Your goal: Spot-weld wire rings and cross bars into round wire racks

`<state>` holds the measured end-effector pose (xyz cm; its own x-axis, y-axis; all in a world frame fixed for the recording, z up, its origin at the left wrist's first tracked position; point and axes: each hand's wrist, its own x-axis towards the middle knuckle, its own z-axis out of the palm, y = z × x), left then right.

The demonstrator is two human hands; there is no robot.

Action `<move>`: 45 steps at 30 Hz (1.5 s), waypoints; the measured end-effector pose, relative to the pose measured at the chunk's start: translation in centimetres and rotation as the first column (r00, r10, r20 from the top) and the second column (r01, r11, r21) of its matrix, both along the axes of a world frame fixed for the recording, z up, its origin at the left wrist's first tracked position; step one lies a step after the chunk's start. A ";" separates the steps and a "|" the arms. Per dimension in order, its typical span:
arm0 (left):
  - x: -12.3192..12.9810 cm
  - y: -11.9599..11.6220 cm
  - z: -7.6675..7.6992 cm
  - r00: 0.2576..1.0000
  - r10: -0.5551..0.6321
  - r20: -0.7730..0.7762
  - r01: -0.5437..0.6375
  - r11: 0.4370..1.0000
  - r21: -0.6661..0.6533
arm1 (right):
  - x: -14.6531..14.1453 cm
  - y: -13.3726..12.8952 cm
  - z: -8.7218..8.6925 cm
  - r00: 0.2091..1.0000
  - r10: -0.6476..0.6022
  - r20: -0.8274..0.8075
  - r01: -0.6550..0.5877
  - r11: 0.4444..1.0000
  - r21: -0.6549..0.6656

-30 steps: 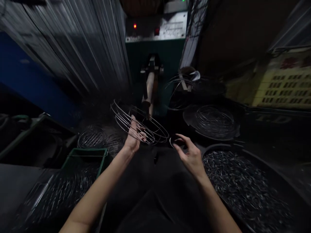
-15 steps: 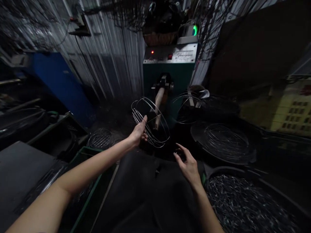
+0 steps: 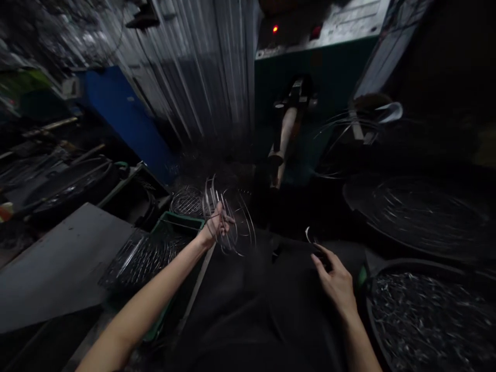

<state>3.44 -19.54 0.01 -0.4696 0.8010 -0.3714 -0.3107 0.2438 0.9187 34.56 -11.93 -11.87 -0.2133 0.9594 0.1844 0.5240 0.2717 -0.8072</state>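
Near the green crate [image 3: 180, 219], the left grip [image 3: 216, 225] clasps wire hoops [image 3: 234, 235] splaying either side; a curved metal piece [image 3: 307, 235] tips the right grip [image 3: 338, 281], held or loose I can't tell.

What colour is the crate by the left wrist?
Green; the crate shows best in the head view.

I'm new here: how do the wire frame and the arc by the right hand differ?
The wire frame is large, with several wires; the arc is small and single. The left hand holds the wire frame; the arc shows by the right hand. Both look curved and shiny.
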 end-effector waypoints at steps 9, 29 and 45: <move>7.6 0.8 -3.7 0.920 -0.163 0.356 0.229 0.962 -0.150 | 2.6 -4.4 5.7 0.986 -0.059 -0.157 0.063 0.998 0.019; 12.3 10.0 -14.5 0.939 -0.224 0.262 0.295 0.915 -0.274 | 11.7 -7.0 1.8 0.862 -0.502 -0.074 0.487 0.859 -0.158; 10.2 -2.3 -18.1 0.982 -0.173 0.071 0.184 0.962 -0.204 | 1.8 -3.0 -5.1 0.780 -0.122 0.614 -0.084 0.952 0.296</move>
<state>13.69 -21.86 -18.09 -0.3021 0.7722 -0.5589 -0.2907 0.4837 0.8255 36.41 -14.93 -17.01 -0.3615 0.8868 0.2878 0.8865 0.4226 -0.1885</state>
